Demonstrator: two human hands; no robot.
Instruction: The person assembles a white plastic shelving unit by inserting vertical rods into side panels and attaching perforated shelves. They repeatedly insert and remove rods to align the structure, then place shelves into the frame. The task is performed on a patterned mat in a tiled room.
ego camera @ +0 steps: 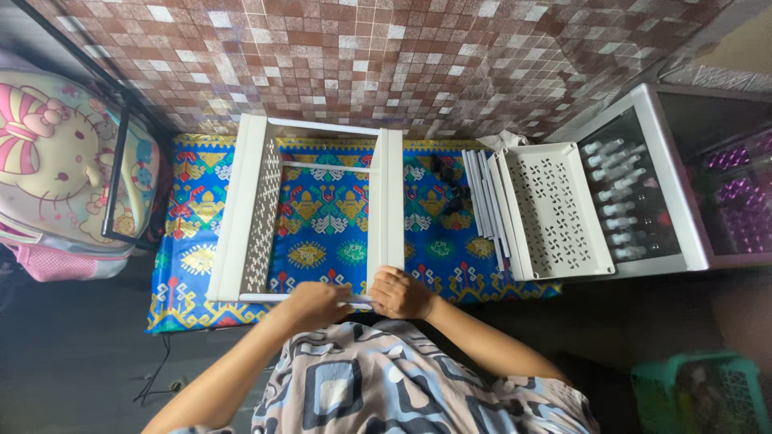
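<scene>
1. Presently: left hand (318, 304) and right hand (400, 294), both clamped on white rod (265, 297), near edge of white rack frame (384, 210).
2. Beyond hands: patterned mat (330, 213), open between frame panels.
3. Right of right hand: spare rods (481, 197), perforated shelf (555, 210).

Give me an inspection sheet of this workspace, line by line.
Surface: patterned blue mat on a dark floor, against a mosaic tile wall.
Job's things: white rack frame of two perforated shelves joined by thin rods, lying on the mat; both hands are at its near rod.
Clutter: loose white rods, a spare shelf, small black parts on the mat.
Grippers: left hand closed over the near rod; right hand gripping the right shelf's near end.
Cables: one black cable on the floor, left.
Surroundings: pink cartoon bag left, white cabinet right, green basket near right.
</scene>
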